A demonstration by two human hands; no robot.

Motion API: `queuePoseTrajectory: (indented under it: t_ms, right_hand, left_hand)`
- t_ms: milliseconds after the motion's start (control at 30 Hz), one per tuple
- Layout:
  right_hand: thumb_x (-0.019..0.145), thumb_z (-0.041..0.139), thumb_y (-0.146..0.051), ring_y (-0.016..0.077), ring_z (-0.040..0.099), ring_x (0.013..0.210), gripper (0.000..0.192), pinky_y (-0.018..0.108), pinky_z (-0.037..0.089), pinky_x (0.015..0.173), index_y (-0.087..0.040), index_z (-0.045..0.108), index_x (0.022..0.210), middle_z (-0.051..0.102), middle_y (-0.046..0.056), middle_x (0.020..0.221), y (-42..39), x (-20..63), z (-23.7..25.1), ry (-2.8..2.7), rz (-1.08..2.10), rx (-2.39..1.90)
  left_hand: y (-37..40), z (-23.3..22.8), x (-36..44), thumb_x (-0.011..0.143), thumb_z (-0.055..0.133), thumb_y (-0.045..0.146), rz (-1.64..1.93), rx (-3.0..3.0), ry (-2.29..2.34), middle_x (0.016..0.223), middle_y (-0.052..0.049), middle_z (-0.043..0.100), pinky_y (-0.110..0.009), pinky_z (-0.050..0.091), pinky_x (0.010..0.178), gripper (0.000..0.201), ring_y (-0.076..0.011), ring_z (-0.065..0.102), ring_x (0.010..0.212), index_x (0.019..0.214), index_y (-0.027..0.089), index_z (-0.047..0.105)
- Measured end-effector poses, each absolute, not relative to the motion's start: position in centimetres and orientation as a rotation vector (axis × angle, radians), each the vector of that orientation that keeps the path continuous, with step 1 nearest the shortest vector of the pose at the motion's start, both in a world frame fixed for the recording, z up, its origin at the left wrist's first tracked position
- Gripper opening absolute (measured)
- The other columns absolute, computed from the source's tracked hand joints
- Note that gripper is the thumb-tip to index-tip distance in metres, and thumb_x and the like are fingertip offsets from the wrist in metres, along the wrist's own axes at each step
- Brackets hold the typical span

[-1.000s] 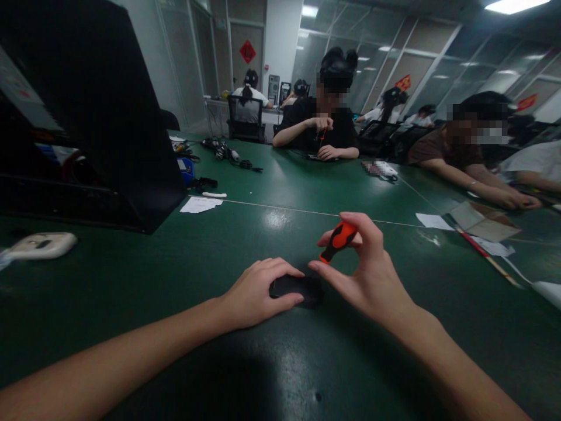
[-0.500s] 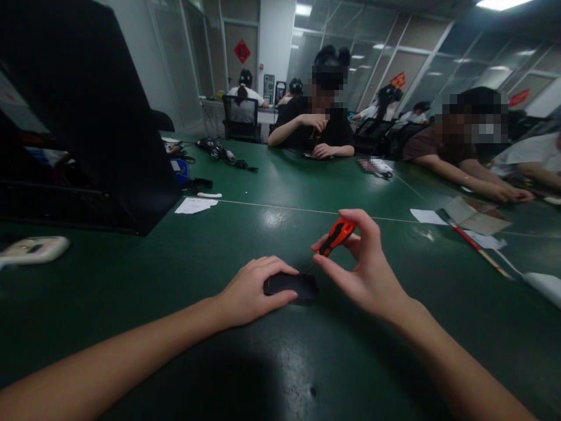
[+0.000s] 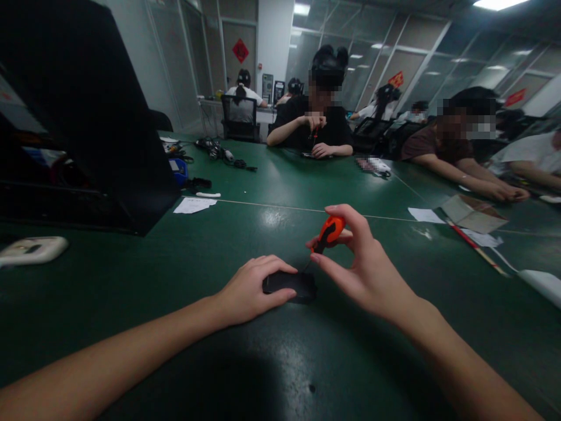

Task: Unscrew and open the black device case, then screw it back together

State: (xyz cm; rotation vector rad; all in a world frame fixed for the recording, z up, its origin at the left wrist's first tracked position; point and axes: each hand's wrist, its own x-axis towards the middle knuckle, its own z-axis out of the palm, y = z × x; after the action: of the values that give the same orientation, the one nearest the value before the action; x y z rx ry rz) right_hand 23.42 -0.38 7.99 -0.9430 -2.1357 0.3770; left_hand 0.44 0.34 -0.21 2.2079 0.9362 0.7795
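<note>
- Green matting covers the surface (image 3: pixel 131 292), on which both bare forearms extend forward from the lower edge of the view.
- Left hand (image 3: pixel 249 289): laid flat over the near-left end of a small black device (image 3: pixel 291 285), thumb and fingers closed round its edges, pinning it down. The device lies flat on the surface, its long axis running left to right, directly between the two hands.
- Right hand (image 3: pixel 366 272): fingertips pinched together on the orange-and-black handle of a small screwdriver (image 3: pixel 326 233), thumb below and index finger curled over the top.
- Key relation: the screwdriver tilts, handle up and to the right, thin shaft running down and to the left to the device's upper right edge; the tip itself is too small to make out. The right hand is just beside the device's right end, the left hand on it.
- Middle distance: a white paper slip (image 3: pixel 194 204) and a large black case (image 3: pixel 87 117) to the left; a white handheld unit (image 3: pixel 33 249) at far left.
- Far side: other people sit at the same surface, one holding a similar tool upright.
</note>
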Motion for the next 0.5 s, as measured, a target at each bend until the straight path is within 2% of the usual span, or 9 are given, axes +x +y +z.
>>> queuePoseTrajectory:
  t_ms: [100, 233, 300, 400, 500]
  right_hand:
    - [0.091, 0.064, -0.017, 0.0222, 0.072, 0.097, 0.067, 0.042, 0.058, 0.089, -0.03, 0.029, 0.146, 0.068, 0.003, 0.106, -0.25, 23.53, 8.13, -2.132, 0.468, -0.932]
    - [0.085, 0.076, -0.025, 0.0251, 0.07, 0.096, 0.074, 0.046, 0.057, 0.089, -0.03, 0.032, 0.144, 0.065, 0.007, 0.112, -0.07, 23.66, 7.62, -2.097, 0.212, -1.007]
    - [0.086, 0.073, -0.023, 0.0238, 0.071, 0.094, 0.069, 0.044, 0.058, 0.089, -0.03, 0.034, 0.143, 0.065, 0.006, 0.113, -0.25, 23.61, 7.69, -2.105, 0.195, -0.996]
    - [0.09, 0.064, -0.016, 0.0219, 0.072, 0.096, 0.064, 0.043, 0.058, 0.091, -0.031, 0.033, 0.144, 0.064, 0.007, 0.119, -0.69, 23.4, 8.04, -2.151, 0.333, -0.94]
    - [0.09, 0.066, -0.019, 0.0253, 0.071, 0.105, 0.068, 0.047, 0.058, 0.094, -0.032, 0.029, 0.147, 0.061, 0.011, 0.132, -0.85, 23.25, 7.9, -2.177, 0.288, -0.926]
  left_hand:
    - [0.32, -0.2, 0.5, 0.091, 0.069, 0.037, 0.778, 2.202, 0.937, 0.118, -0.006, 0.07, -0.041, 0.047, 0.099, 0.033, -0.0249, 0.064, 0.11, 0.122, 0.025, 0.066]
    - [0.34, -0.22, 0.5, 0.09, 0.07, 0.037, 0.791, 2.196, 0.934, 0.118, -0.006, 0.07, -0.04, 0.047, 0.098, 0.033, -0.0248, 0.064, 0.11, 0.121, 0.024, 0.066]
    - [0.34, -0.21, 0.47, 0.09, 0.07, 0.037, 0.79, 2.2, 0.933, 0.118, -0.006, 0.07, -0.04, 0.047, 0.098, 0.034, -0.0248, 0.064, 0.11, 0.121, 0.024, 0.066]
    - [0.34, -0.16, 0.49, 0.091, 0.069, 0.036, 0.785, 2.208, 0.94, 0.118, -0.005, 0.07, -0.04, 0.047, 0.098, 0.033, -0.0246, 0.064, 0.11, 0.121, 0.024, 0.066]
    - [0.35, -0.16, 0.53, 0.091, 0.069, 0.036, 0.787, 2.209, 0.944, 0.117, -0.006, 0.07, -0.04, 0.047, 0.098, 0.032, -0.0249, 0.064, 0.109, 0.12, 0.024, 0.066]
